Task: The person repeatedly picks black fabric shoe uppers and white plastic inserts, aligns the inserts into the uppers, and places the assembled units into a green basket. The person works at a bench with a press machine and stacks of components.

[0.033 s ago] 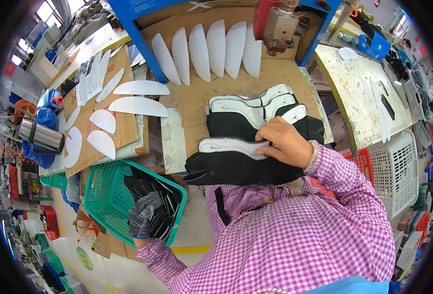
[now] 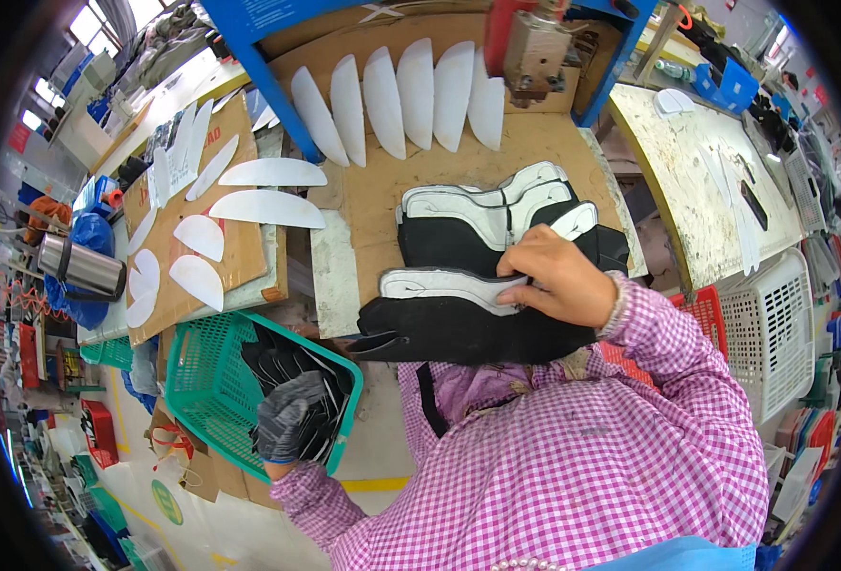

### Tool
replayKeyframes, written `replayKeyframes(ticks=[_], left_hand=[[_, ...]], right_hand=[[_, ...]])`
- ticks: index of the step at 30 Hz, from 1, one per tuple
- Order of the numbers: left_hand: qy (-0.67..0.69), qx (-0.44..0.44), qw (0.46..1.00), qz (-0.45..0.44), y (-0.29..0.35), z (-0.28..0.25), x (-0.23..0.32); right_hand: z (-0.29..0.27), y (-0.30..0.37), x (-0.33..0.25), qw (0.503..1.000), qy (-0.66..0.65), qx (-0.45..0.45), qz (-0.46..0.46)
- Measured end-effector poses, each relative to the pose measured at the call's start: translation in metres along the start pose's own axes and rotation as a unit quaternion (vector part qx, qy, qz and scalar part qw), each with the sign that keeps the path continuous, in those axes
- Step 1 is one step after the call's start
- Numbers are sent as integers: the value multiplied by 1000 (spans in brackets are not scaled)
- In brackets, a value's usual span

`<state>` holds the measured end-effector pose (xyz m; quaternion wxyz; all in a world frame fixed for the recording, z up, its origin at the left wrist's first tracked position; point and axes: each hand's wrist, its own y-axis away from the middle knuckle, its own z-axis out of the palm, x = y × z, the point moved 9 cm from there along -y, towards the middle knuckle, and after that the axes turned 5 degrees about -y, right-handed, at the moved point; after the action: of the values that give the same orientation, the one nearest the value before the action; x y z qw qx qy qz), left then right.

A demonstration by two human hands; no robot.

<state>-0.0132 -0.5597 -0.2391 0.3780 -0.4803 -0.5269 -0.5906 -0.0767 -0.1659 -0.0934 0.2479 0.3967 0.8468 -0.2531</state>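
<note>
My bare right hand (image 2: 558,281) pinches the right end of a white shaped strip on a black fabric piece (image 2: 468,324), which lies at the near edge of the worktable. Just beyond it are more black fabric pieces with white shaped strips (image 2: 459,211), laid overlapping. Down at the left, my left hand (image 2: 289,417), in a grey glove, is inside a green basket (image 2: 206,381). Its fingers are curled against a stack of black pieces (image 2: 330,414) there; the fingertips are partly hidden and slightly blurred.
White half-moon pieces (image 2: 417,100) stand in a row at the back, under a blue machine frame (image 2: 287,105) with a metal head (image 2: 535,57). More white pieces lie on cardboard (image 2: 249,249) at left, near a steel flask (image 2: 83,265). White and red baskets (image 2: 768,324) stand at right.
The near black fabric piece has shifted slightly toward me and left, its white strip turned a little. My gloved left hand has moved slightly within the basket. My right hand keeps its pinch.
</note>
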Motion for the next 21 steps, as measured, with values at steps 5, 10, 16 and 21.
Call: replayKeyframes(ticks=[5, 10, 16, 21], left_hand=[[-207, -83, 972, 67, -37, 130, 56], [-335, 20, 931, 141, -57, 169, 58], [-116, 178, 974, 80, -20, 85, 44], [-13, 184, 965, 184, 0, 87, 89]], right_hand=[[-50, -6, 13, 975, -215, 61, 17], [-56, -30, 61, 971, -203, 90, 95], [-59, -6, 43, 904, -425, 30, -21], [-56, -11, 49, 831, -555, 42, -2]])
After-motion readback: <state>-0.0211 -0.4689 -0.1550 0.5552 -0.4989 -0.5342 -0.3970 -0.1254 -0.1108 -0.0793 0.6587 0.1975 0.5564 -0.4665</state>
